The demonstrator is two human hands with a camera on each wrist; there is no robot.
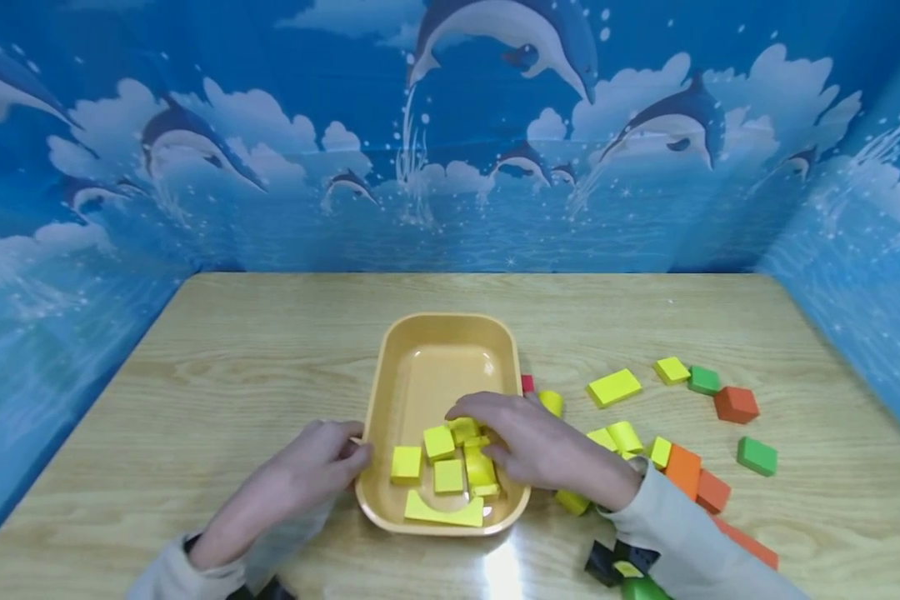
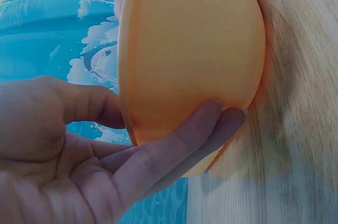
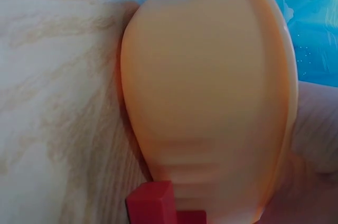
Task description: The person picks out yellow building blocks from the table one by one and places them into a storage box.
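Observation:
A tan plastic tray (image 1: 435, 342) lies on the table, with several yellow blocks (image 1: 448, 477) in its near half, among them a yellow arch-shaped block (image 1: 442, 512). My left hand (image 1: 307, 471) grips the tray's left rim. In the left wrist view the thumb lies at the rim and the fingers (image 2: 174, 145) run along the outer wall. My right hand (image 1: 528, 437) reaches over the right rim, its fingers bent down among the yellow blocks. Whether they pinch one is hidden; the right wrist view shows the tray's outer wall (image 3: 206, 76) and only part of the hand (image 3: 317, 134).
Loose yellow blocks (image 1: 613, 388), green blocks (image 1: 757, 456), red blocks (image 1: 736, 405) and an orange block (image 1: 682, 471) are scattered right of the tray, some partly under the right forearm. A red block (image 3: 152, 203) stands beside the tray wall. A dolphin-print curtain (image 1: 450, 225) borders the table.

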